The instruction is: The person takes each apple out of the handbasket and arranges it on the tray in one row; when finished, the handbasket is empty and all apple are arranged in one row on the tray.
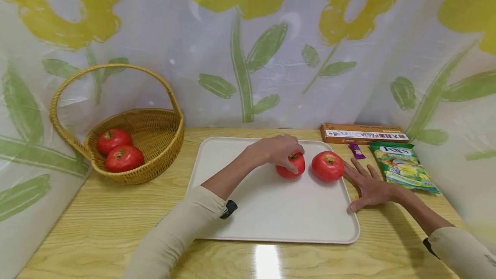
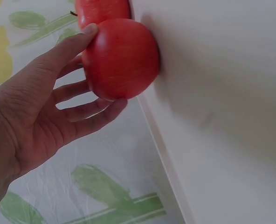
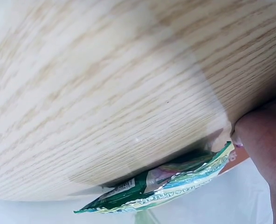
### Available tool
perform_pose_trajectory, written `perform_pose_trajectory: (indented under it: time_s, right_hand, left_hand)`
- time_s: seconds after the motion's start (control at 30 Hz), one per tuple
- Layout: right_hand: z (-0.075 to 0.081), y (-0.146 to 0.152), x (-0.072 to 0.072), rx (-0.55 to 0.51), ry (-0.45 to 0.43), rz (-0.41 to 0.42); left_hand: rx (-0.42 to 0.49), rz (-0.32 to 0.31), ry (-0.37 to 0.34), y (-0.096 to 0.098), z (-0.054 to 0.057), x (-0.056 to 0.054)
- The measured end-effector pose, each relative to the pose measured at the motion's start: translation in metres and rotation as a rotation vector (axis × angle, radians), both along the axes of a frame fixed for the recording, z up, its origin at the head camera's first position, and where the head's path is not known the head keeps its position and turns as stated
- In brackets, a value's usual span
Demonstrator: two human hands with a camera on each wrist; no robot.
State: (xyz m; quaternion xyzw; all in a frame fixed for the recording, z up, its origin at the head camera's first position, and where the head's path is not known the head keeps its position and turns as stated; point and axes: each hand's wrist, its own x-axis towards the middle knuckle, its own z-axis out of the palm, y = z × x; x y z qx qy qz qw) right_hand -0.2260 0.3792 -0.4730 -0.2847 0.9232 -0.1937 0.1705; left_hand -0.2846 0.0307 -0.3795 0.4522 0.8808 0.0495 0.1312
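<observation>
My left hand (image 1: 280, 150) grips a red apple (image 1: 289, 172) from above, thumb and fingers curled round its top. In the left wrist view the held apple (image 2: 124, 58) is against the white tray (image 1: 271, 214), or very near it; any gap is hard to tell. Close to its right on the tray sits another red apple (image 1: 327, 167). Beside the tray's right edge my right hand (image 1: 370, 187) rests with spread fingers. Its thumb touches the rim, and its fingertips lie near the second apple.
A wicker basket (image 1: 164, 158) with a tall handle stands at the left, holding two apples (image 1: 124, 158). Right of the tray lie a green candy bag (image 1: 404, 167), a small purple wrapped sweet (image 1: 357, 151) and a long brown box (image 1: 364, 133). A flowered curtain (image 1: 162, 33) hangs behind.
</observation>
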Motion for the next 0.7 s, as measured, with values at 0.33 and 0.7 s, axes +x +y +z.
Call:
perform_pose_trajectory:
  time_s: [0.33,0.7]
  right_hand:
    - [-0.008,-0.002,-0.012,-0.013,-0.029,0.004]
    - [0.000,0.001,-0.003,0.017,-0.041,-0.011]
  left_hand:
    - [0.063,0.137,-0.059,-0.013,-0.008,0.001]
    - [0.107,0.121,-0.024,-0.031,0.002,0.004]
